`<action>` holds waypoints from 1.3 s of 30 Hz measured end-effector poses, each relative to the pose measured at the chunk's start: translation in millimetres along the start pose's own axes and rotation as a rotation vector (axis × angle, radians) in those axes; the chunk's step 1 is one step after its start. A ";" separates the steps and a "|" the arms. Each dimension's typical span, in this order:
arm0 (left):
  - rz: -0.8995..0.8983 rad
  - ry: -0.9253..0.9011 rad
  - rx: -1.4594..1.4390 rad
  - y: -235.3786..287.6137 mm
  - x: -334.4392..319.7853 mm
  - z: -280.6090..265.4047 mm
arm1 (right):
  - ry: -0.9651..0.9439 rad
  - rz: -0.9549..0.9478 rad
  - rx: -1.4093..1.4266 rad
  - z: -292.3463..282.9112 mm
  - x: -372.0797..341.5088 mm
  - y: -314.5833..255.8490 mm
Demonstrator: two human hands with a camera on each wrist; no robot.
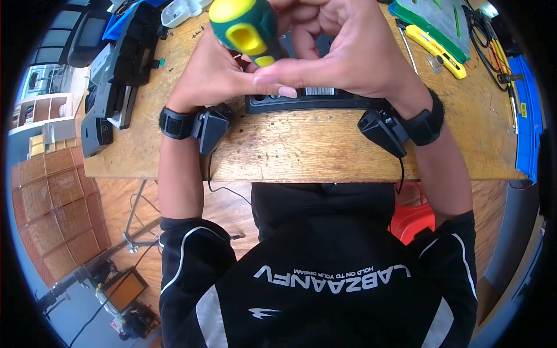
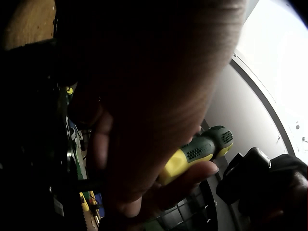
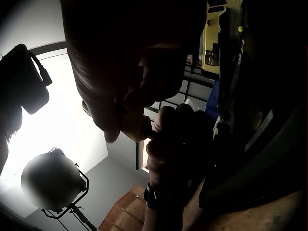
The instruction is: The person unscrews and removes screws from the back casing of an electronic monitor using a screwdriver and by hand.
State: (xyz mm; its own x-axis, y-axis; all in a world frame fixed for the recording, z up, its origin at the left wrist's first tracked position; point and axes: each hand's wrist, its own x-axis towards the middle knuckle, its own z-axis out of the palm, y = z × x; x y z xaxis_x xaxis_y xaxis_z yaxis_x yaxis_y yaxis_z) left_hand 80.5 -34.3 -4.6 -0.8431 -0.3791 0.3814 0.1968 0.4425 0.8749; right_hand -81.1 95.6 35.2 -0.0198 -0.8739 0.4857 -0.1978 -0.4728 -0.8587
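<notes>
A screwdriver (image 1: 246, 35) with a thick green and yellow handle is held up between both hands, its butt towards the head camera. My right hand (image 1: 354, 55) grips the handle, thumb across its narrow yellow end. In the right wrist view, a short stretch of dark shaft (image 3: 151, 134) runs from the handle to the curled fingers of my left hand (image 3: 166, 139), which pinch around it. The tip is hidden by the hands. Below them on the table lies a black device (image 1: 354, 101) with a white barcode label, largely covered by the hands.
Right of the hands lie a yellow utility knife (image 1: 435, 51), a green-edged tray (image 1: 432, 23), cables and a blue bin (image 1: 527, 122). Black cases (image 1: 119, 69) stand along the left side, near a clear plastic box (image 1: 181, 11). The wooden table's (image 1: 278, 156) front edge is close to the body.
</notes>
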 end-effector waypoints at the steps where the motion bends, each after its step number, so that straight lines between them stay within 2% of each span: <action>1: 0.000 0.000 -0.001 3.7 -0.4 -4.8 | 0.000 0.001 0.000 -3.5 0.4 4.6; 3: -0.181 -0.277 0.394 15.8 2.6 -18.8 | -0.196 -0.022 0.286 -14.6 1.8 20.6; 5: -0.247 -0.277 0.312 22.9 2.4 -15.7 | -0.193 0.044 0.352 -14.6 1.9 27.9; 7: -0.063 -0.279 0.443 18.7 -1.1 -18.0 | -0.193 0.108 0.420 -14.9 1.9 28.1; 9: -0.130 -0.249 0.380 17.2 -5.2 -15.1 | -0.214 0.101 0.249 -16.9 0.6 25.3; 11: -0.046 -0.331 0.563 15.5 -7.7 -18.4 | -0.209 0.074 0.197 -16.3 2.1 31.4; 12: -0.208 -0.338 0.535 18.1 -7.4 -19.1 | -0.204 0.047 0.146 -14.9 3.6 32.0; 16: -0.176 -0.307 0.568 12.1 -8.1 -21.5 | -0.132 -0.023 0.223 -14.4 3.4 14.9; 18: -0.154 -0.284 0.591 11.0 -7.5 -21.6 | -0.192 0.151 0.410 -17.5 6.4 14.2; 19: -0.143 -0.272 0.603 13.4 -5.8 -20.0 | -0.191 0.150 0.410 -15.7 6.1 17.7; 20: -0.298 -0.244 0.570 20.6 -7.3 -17.2 | -0.163 0.094 0.437 -11.9 4.9 23.5; 21: -0.298 -0.244 0.570 19.6 -7.4 -18.0 | -0.135 0.038 0.463 -9.8 4.2 26.6; 22: -0.257 -0.274 0.622 17.7 -7.4 -20.0 | -0.136 0.038 0.463 -12.3 4.3 25.2; 24: -0.216 -0.304 0.675 18.2 -6.8 -20.1 | -0.241 0.009 0.196 -19.3 4.3 20.9; 26: -0.328 -0.301 0.453 22.1 -4.7 -17.4 | -0.217 0.041 0.279 -15.5 3.1 26.6; 27: -0.329 -0.301 0.453 19.5 -4.7 -17.8 | -0.191 0.074 0.361 -13.6 3.0 27.5; 29: -0.049 -0.322 0.522 12.2 -3.9 -18.4 | -0.229 0.100 0.355 -23.4 7.7 17.5; 30: -0.163 -0.289 0.480 16.5 -3.5 -15.4 | -0.265 0.125 0.348 -26.9 9.1 13.6; 31: -0.162 -0.292 0.479 19.0 -2.7 -13.9 | -0.263 0.126 0.348 -26.9 8.4 18.0; 33: 0.003 -0.336 0.616 22.4 0.1 -11.7 | -0.181 -0.121 0.300 -26.9 9.6 36.1; 34: 0.028 -0.355 0.499 21.9 5.7 -10.0 | -0.122 -0.079 0.432 -28.3 13.6 42.0; 35: 0.030 -0.354 0.499 19.2 7.4 -10.4 | -0.115 -0.027 0.419 -38.5 12.1 40.0; 37: 0.064 -0.398 0.489 14.5 9.5 -10.8 | -0.107 -0.076 0.512 -51.4 15.2 46.6; 38: 0.094 -0.418 0.518 15.2 12.3 -10.6 | -0.081 -0.167 0.442 -55.0 18.3 51.3; 39: 0.096 -0.418 0.519 15.4 12.2 -10.5 | -0.081 -0.168 0.441 -54.7 18.1 48.8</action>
State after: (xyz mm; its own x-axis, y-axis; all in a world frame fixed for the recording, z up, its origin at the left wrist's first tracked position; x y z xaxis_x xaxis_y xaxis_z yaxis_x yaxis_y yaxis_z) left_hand 78.5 -40.7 16.7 -0.9773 -0.0185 0.2111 0.1022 0.8314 0.5462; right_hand -144.8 62.9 11.1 0.0567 -0.7787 0.6249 0.2437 -0.5961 -0.7650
